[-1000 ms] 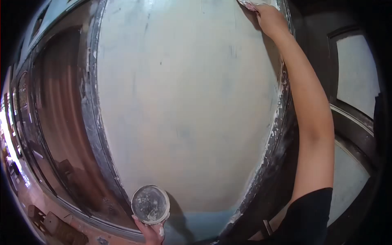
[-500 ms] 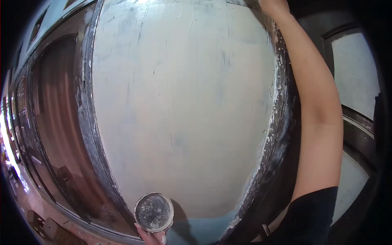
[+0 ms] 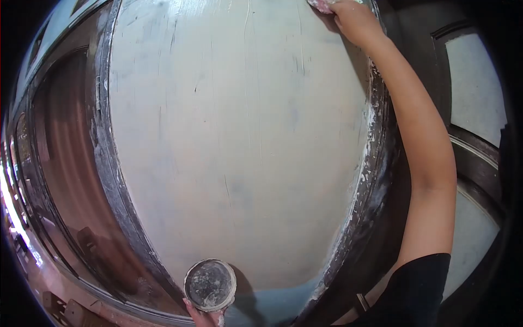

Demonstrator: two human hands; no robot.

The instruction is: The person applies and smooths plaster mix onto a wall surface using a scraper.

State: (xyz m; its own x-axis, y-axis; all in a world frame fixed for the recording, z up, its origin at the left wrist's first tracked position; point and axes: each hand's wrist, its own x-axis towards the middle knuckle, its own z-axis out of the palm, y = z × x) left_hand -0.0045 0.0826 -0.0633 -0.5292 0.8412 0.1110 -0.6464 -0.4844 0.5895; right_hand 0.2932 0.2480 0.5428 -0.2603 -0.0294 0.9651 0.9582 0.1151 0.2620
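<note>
My left hand (image 3: 204, 318), at the bottom of the head view, grips a round tub (image 3: 210, 285) from below. Its rim and inside are caked with pale, dried-looking residue over a dark bottom. High up at the right, my right hand (image 3: 355, 22) is closed around a pinkish, white-smeared piece (image 3: 320, 5); its exact kind does not show and the frame's top edge cuts it off. That hand is at the upper right of a large pale panel (image 3: 234, 141), which has streaks and dark scratches.
Dark, chipped frame strips (image 3: 366, 174) with white smears edge the panel. A bluish band (image 3: 278, 301) crosses its foot. On the left is a brown glass-like pane (image 3: 68, 152); on the right, a dark door (image 3: 444, 71) with pale panes. Brown furniture (image 3: 68, 313) stands lower left.
My right hand has come down and left into fuller view, showing the pinkish piece. The tub in my left hand sits slightly further right. The view has shifted a little.
</note>
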